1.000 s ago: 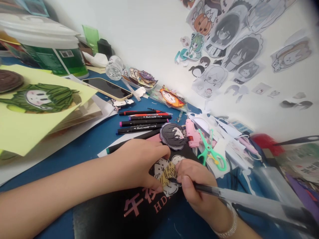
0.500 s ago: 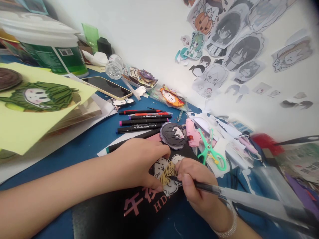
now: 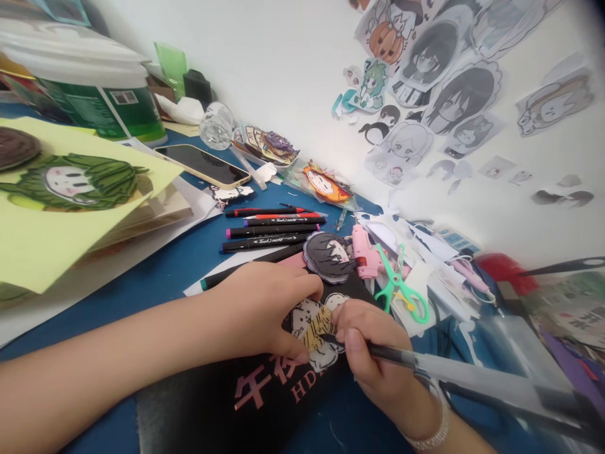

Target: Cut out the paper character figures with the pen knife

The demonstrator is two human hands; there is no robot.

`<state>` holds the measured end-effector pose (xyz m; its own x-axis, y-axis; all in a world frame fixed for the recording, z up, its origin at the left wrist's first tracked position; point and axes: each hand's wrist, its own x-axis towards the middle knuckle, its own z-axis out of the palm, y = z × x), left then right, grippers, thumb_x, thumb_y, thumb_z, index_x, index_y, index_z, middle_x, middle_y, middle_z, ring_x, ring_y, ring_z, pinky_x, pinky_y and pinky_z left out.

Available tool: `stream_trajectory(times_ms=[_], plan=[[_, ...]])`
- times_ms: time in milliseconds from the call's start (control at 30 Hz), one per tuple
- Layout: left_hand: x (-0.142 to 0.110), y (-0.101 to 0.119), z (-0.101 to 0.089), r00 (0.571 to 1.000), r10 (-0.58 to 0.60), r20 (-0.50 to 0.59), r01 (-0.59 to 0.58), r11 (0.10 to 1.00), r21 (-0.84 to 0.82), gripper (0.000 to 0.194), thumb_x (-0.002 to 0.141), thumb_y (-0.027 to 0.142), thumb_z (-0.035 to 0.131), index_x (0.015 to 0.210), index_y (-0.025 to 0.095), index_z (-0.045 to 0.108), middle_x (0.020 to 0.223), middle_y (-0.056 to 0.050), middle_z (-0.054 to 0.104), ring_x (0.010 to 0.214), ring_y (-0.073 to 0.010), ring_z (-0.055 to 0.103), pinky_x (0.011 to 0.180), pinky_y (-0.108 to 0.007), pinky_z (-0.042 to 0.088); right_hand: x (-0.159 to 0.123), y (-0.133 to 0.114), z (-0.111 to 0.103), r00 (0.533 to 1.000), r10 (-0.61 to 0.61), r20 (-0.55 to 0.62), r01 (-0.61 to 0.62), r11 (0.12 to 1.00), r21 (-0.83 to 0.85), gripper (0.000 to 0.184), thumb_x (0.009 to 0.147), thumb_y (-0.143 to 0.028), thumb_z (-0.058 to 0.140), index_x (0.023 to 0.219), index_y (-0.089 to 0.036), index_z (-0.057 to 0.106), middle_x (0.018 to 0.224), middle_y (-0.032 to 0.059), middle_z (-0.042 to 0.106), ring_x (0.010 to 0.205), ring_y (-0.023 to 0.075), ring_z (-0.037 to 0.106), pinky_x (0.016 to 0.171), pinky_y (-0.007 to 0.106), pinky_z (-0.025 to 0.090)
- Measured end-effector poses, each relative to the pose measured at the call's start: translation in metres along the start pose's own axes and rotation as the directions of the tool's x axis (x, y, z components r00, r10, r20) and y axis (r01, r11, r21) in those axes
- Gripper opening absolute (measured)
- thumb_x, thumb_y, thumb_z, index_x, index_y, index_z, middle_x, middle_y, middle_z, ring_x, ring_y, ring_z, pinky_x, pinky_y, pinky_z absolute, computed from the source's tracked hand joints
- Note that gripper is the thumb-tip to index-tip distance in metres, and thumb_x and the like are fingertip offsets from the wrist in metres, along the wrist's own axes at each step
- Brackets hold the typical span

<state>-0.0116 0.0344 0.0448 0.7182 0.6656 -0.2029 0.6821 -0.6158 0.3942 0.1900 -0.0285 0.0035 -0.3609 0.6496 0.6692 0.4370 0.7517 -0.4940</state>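
Observation:
A small paper cutout (image 3: 312, 324) of a cartoon animal with a yellow, black-striped body lies on a black folder or board with pink lettering (image 3: 255, 386). My left hand (image 3: 258, 302) curves round its left side, thumb at the lower edge and fingers at the upper edge, keeping it in place. In my right hand (image 3: 373, 347) is a pen (image 3: 392, 354) with a black grip and clear barrel. Its dark tip reaches the striped part of the cutout. The fingers beyond the thumb are partly hidden. A dark-haired character cutout (image 3: 331, 255) lies just above.
Several black markers (image 3: 274, 231) lie beyond my left hand. Green scissors (image 3: 396, 287) and a pink glue gun (image 3: 366, 252) rest among paper scraps at right. A phone (image 3: 208, 166), a white-and-green bucket (image 3: 101, 94) and yellow paper (image 3: 51, 246) are at left.
Almost nothing differs. My right hand and the pen have shifted very slightly over the cutout; my left hand keeps its place.

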Motion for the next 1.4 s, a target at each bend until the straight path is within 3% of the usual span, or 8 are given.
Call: stream_trajectory(times_ms=[200, 600, 833, 1400], plan=[[0.0006, 0.0004, -0.0005, 1.0, -0.002, 0.001, 0.002, 1.0, 0.001, 0.051, 0.067, 0.047, 0.096, 0.102, 0.027, 0.065, 0.083, 0.005, 0.068, 0.075, -0.0218, 0.068, 0.055, -0.029, 0.034, -0.0037, 0.0022, 0.0047, 0.994, 0.044, -0.1, -0.042, 0.999, 0.015, 0.023, 0.099, -0.013, 0.049, 0.079, -0.024, 0.055, 0.066, -0.0007, 0.058, 0.06, 0.0179, 0.062, 0.056, 0.031, 0.056], [0.0008, 0.0021, -0.0008, 1.0, -0.005, -0.001, 0.005, 1.0, 0.007, 0.048, 0.069, 0.047, 0.096, 0.098, 0.026, 0.064, 0.08, 0.005, 0.064, 0.071, -0.0216, 0.064, 0.055, -0.029, 0.03, -0.0042, 0.0026, 0.0042, 0.996, 0.048, -0.068, -0.047, 0.999, 0.016, 0.024, 0.1, -0.014, 0.048, 0.078, -0.024, 0.053, 0.065, -0.0014, 0.054, 0.06, 0.017, 0.06, 0.056, 0.029, 0.056], [0.0004, 0.0034, -0.0009, 1.0, -0.018, 0.013, 0.019, 1.0, -0.009, 0.045, 0.068, 0.043, 0.096, 0.095, 0.026, 0.064, 0.078, 0.006, 0.064, 0.07, -0.0212, 0.063, 0.056, -0.029, 0.03, -0.0058, 0.0033, 0.0065, 0.992, 0.059, -0.109, -0.057, 0.998, 0.022, 0.023, 0.099, -0.012, 0.05, 0.079, -0.024, 0.054, 0.066, -0.0015, 0.055, 0.06, 0.0166, 0.061, 0.057, 0.029, 0.056], [0.0023, 0.0036, -0.0017, 0.999, -0.027, 0.021, 0.027, 1.0, -0.006, 0.047, 0.068, 0.037, 0.097, 0.101, 0.026, 0.065, 0.081, 0.005, 0.066, 0.073, -0.0215, 0.065, 0.057, -0.029, 0.03, -0.0063, 0.0038, 0.0042, 0.996, 0.038, -0.077, -0.035, 0.999, 0.032, 0.022, 0.098, -0.011, 0.048, 0.08, -0.024, 0.052, 0.067, -0.0016, 0.053, 0.06, 0.0163, 0.058, 0.055, 0.029, 0.055]])
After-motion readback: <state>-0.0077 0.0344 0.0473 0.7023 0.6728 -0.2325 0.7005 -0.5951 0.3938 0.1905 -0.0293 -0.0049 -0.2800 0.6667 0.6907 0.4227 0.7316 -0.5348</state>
